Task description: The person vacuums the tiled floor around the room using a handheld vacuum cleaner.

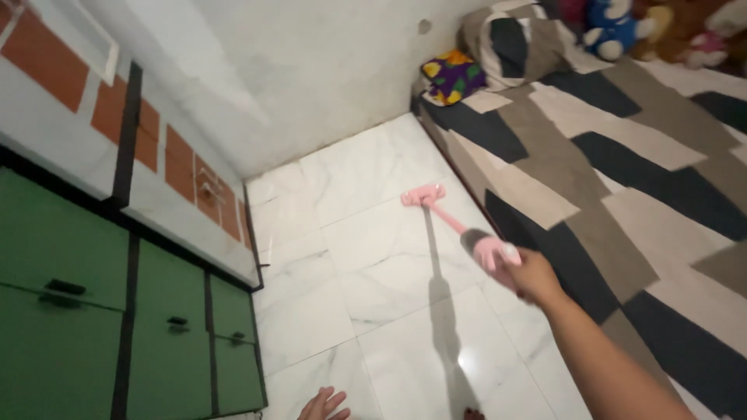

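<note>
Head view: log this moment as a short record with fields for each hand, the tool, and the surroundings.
right hand: right hand stretched forward, gripping the handle end of the pink mop
left hand: left hand at the bottom edge, fingers spread, holding nothing
tool: mop head flat on the white marble floor, close to the mattress edge
right side: patchwork mattress with soft toys and a colourful cushion
left side: green cabinets

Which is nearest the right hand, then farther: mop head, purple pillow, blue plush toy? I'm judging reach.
From the right hand:
1. Mop head, on the floor beside the mattress.
2. Purple pillow, in the corner.
3. Blue plush toy, at the mattress's far end.
</note>
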